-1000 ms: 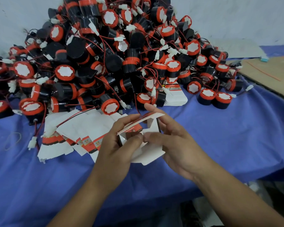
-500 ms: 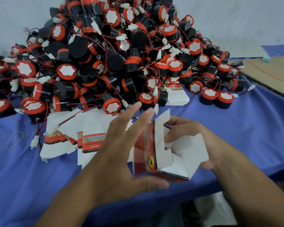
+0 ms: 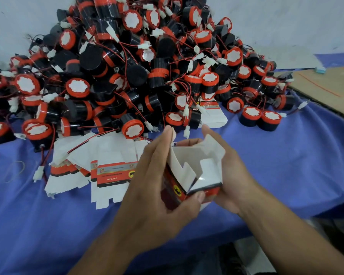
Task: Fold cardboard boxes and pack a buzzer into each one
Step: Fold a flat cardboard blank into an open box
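Observation:
A small cardboard box (image 3: 195,169), white inside and red and black outside, stands opened up between my hands above the blue cloth. My left hand (image 3: 157,187) holds its left wall, fingers along the side and thumb on the near corner. My right hand (image 3: 232,175) cups its right side, with the fingers behind the raised flaps. The open end faces up and the inner flaps stand loose. Behind lies a big heap of black and red buzzers (image 3: 127,72) with red wires and white plugs. Flat unfolded boxes (image 3: 109,171) lie left of my hands.
Blue cloth (image 3: 286,165) covers the table; its front edge runs just under my wrists. Two single buzzers (image 3: 260,118) stand at the right of the heap. A brown cardboard sheet (image 3: 326,86) lies at the far right. A white wall rises behind the heap.
The flat blank has been opened into a square tube and turned so that its open end faces up. Both hands moved from pinching the flaps to holding the box's sides.

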Tool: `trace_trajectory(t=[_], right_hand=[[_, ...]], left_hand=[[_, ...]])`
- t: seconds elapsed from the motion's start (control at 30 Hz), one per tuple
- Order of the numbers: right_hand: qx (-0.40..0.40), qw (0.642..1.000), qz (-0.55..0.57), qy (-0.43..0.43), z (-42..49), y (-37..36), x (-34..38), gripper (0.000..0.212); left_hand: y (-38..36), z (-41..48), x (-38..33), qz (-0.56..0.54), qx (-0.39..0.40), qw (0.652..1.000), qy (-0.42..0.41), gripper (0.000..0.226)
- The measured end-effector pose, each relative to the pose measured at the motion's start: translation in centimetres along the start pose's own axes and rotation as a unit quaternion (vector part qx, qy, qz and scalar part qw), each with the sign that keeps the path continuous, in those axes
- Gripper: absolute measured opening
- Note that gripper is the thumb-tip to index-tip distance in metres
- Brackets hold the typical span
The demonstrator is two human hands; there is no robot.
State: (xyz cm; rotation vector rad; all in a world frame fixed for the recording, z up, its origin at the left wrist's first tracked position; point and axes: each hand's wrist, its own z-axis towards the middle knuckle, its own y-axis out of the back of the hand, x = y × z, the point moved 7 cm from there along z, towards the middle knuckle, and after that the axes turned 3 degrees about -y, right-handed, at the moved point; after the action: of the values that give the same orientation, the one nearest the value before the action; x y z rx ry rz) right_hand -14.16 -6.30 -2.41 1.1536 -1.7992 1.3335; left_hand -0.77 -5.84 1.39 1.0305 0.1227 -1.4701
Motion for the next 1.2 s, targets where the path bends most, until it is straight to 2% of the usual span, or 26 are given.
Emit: trace_trajectory(t=[0.1, 0.2, 0.27, 0.37, 0.47, 0.6, 0.7, 0.77, 0.87, 1.03, 1.2], right_hand=[[0.066, 0.998, 0.015, 0.016, -0.2, -1.2, 0.2, 0.058], [0.115, 0.992, 0.034, 0.038, -0.7, -2.2, 0.6, 0.059], [0.130, 0.989, 0.032, 0.069, -0.9, -2.5, 0.8, 0.048], [0.122, 0.986, 0.023, 0.112, -1.0, -2.6, 1.2, 0.024], [0.123, 0.984, 0.019, 0.127, -1.2, -2.7, 1.4, 0.026], [0.126, 0.984, 0.009, 0.127, -1.4, -3.1, 1.5, 0.030], [0.110, 0.988, 0.009, 0.111, -1.3, -3.1, 1.3, 0.045], [0.087, 0.987, -0.048, 0.123, -1.2, -3.0, 1.4, 0.040], [0.075, 0.981, -0.132, 0.125, -1.1, -2.7, 1.2, 0.046], [0.063, 0.979, -0.141, 0.132, -1.0, -2.4, 0.8, 0.054], [0.054, 0.979, -0.126, 0.150, -0.9, -2.2, 0.8, 0.052]], left_hand=[[0.5, 0.4, 0.4, 0.024, -0.034, 0.999, 0.018, 0.086], [0.6, 0.7, 0.4, 0.044, -0.025, 0.999, 0.015, 0.072], [0.9, 0.9, 0.4, 0.036, -0.032, 0.999, 0.020, 0.065], [1.1, 1.0, 0.8, 0.025, -0.035, 0.999, 0.032, 0.059], [1.0, 0.9, 1.1, 0.028, -0.024, 0.998, 0.047, 0.060], [1.1, 0.7, 0.9, 0.023, -0.059, 0.997, 0.050, 0.055], [1.2, 0.6, 0.6, 0.022, -0.073, 0.996, 0.043, 0.050], [1.3, 0.7, 0.3, 0.035, -0.071, 0.997, 0.022, 0.052], [1.7, 0.9, -0.4, 0.076, -0.083, 0.993, -0.019, 0.056], [1.6, 0.9, -0.1, 0.069, -0.077, 0.995, -0.007, 0.070], [1.4, 1.1, -0.3, 0.081, -0.061, 0.995, -0.014, 0.069]])
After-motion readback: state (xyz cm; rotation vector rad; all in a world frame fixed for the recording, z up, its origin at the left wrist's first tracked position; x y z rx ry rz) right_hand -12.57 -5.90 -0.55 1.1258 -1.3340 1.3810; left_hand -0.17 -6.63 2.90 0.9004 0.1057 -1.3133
